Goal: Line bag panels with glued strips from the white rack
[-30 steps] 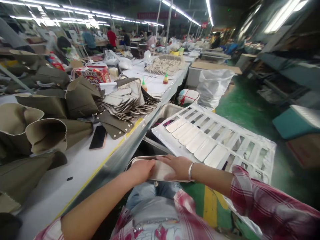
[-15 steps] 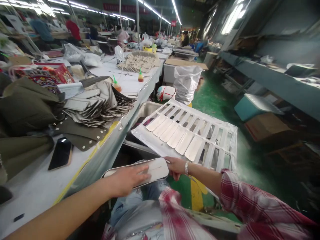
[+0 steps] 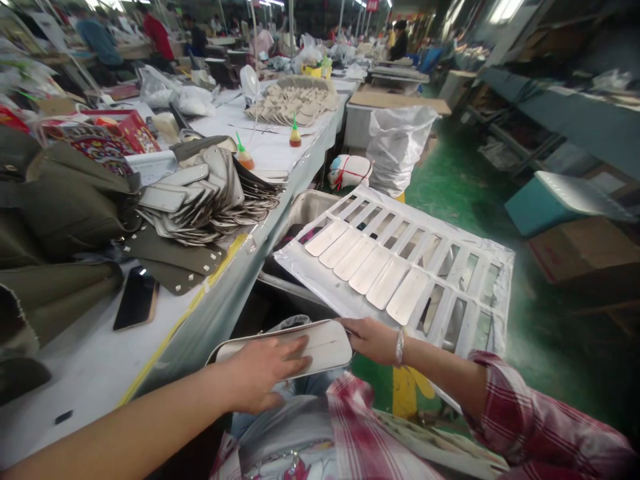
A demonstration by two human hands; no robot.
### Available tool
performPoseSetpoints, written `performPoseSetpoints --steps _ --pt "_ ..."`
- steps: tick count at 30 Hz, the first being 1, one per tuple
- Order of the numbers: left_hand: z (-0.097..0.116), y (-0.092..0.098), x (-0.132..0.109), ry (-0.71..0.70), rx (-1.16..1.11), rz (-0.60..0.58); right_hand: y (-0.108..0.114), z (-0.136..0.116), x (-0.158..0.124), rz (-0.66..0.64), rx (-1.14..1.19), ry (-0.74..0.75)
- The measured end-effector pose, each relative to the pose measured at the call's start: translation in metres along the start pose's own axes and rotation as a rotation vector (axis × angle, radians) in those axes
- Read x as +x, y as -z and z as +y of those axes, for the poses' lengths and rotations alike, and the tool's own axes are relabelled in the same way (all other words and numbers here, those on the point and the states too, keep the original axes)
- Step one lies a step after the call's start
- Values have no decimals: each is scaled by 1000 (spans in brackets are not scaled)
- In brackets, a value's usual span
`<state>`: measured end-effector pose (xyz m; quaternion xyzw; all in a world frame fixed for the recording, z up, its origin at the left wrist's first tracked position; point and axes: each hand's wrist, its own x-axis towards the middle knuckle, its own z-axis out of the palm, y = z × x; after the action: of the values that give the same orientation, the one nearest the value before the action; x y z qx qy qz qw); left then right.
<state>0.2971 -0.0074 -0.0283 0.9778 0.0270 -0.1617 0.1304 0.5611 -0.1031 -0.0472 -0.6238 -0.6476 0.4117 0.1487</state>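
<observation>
as left hand (image 3: 265,375) presses panel (image 3: 323,343), right hand (image 3: 373,339) gripping, red sign (image 3: 373,5) illegible

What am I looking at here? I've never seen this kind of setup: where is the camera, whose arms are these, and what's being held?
There is no machine. One camera sits on a person's head and looks forward and down, so the two bare arms coming up from the bottom edge are that person's own. The left hand lies flat on top of a pale rounded panel held over the lap. The right hand grips the panel's right end with its fingers. Just beyond is a white slotted rack with several similar panels laid in a row. On the long table to the left lie a phone, a pile of panels and olive bag parts.
</observation>
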Motion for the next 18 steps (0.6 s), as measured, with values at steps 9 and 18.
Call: performPoseSetpoints --steps 9,18 --pt "3 -1 0 4 136 49 4 -28 -5 29 27 28" --pt "-2 1 0 -41 113 69 -2 31 11 -184 798 -190"
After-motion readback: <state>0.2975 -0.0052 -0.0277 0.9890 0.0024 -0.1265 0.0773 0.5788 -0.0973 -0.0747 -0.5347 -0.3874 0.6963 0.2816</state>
